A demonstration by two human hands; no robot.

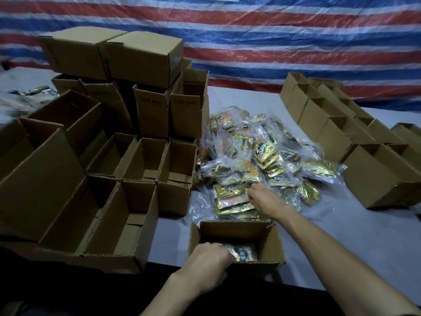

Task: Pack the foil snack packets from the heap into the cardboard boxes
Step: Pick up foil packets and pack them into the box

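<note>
Packing into the near box (237,238), open-topped and closest of all. Reaching into its left side with the left hand (211,254), curled down onto a foil packet (242,253) lying at the bottom of that box, with tips tucked under and mostly hidden. Stretching just past the far wall of the near box with the right hand (265,198), bent into the front edge of the heap (262,156) at a clear-bagged bundle (233,200). Impossible to tell whether pinched on it or merely touching, with tips buried in the film. Probably light, soft and crackly to handle: thin gold pouches, several to a loose transparent bag, slick outside and likely to slide one over another. Better taken by the stack itself, across the flat faces through the bag, than by the slack plastic, for fear of stretching and swinging. Not fragile by the look, though crushable if crammed. Empty boxes (141,160) left of the near box and beyond it. Another row of boxes (337,137) to its right, farther back.
</note>
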